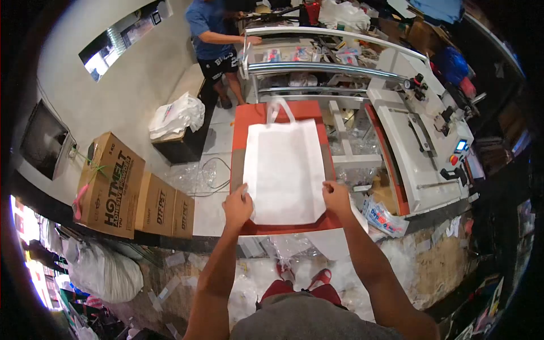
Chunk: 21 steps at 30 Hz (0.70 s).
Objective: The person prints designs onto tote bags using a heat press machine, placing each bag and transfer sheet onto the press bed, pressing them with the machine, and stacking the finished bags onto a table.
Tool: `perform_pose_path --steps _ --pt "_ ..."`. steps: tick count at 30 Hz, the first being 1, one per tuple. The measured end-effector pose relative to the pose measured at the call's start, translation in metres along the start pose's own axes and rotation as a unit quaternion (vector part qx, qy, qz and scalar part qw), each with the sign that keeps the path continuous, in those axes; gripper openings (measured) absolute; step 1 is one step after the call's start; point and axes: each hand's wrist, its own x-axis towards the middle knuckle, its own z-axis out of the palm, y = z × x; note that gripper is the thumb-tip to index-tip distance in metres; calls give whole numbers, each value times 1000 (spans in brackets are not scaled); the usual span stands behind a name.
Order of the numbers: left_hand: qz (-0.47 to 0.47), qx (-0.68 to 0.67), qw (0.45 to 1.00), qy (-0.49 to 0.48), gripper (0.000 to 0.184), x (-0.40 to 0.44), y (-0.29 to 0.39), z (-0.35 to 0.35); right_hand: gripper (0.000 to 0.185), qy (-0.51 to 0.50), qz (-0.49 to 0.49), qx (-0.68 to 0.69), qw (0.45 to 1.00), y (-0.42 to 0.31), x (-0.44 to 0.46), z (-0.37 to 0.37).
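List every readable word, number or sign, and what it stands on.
"5 KG": large box
"HOTMELT": large box
"ADHESIVE POWDER": large box
"TPU": large box
"DTFPET": middle box and small box
Too small or blurred to read surely: shorts, white pack, bag pile, display, boxes' finer print.

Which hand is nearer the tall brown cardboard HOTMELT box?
Left. The left hand is right of the box, at the left edge of the white fabric bag; the right hand is farther, at the bag's right edge.
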Motion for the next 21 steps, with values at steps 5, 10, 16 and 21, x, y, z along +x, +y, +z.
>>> perform_pose_path --steps 5,10,16,21 --pt "-24 56 998 3 42 -38 -16 4 25 -11 -8 -53 999 -4 -35 -5" --pt "-40 -79 996 9 42 -52 -31 10 24 42 -27 -63 997 3 -54 6" --pt "52 -61 994 71 38 -53 -29 9 21 27 56 -14 998 -8 -58 1" --pt "47 -85 991 89 33 -52 -26 9 20 53 49 -12 997 -4 -59 8"
